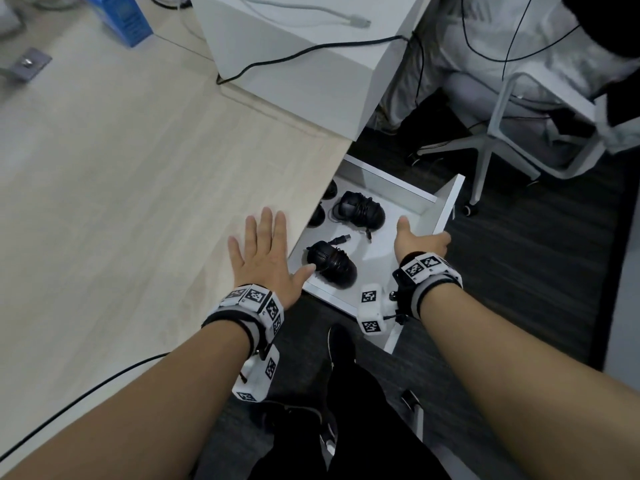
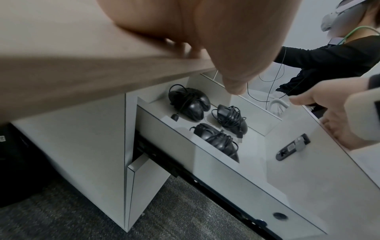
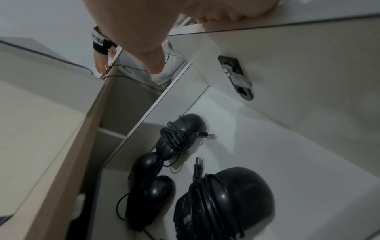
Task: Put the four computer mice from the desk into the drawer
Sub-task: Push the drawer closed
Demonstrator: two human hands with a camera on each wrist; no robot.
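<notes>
Now — left hand flat, fingers spread wide on the worktop edge beside the drawer | right hand grips the drawer's front panel top, thumb inside | four black mice with wound cables lie inside the drawer — two partly under the worktop edge.

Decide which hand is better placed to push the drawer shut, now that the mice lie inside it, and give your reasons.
Probably the right hand: its fingers already curl over the top edge of the drawer front. The left hand lies flat on the desk, away from the front panel. All four mice are inside.
</notes>
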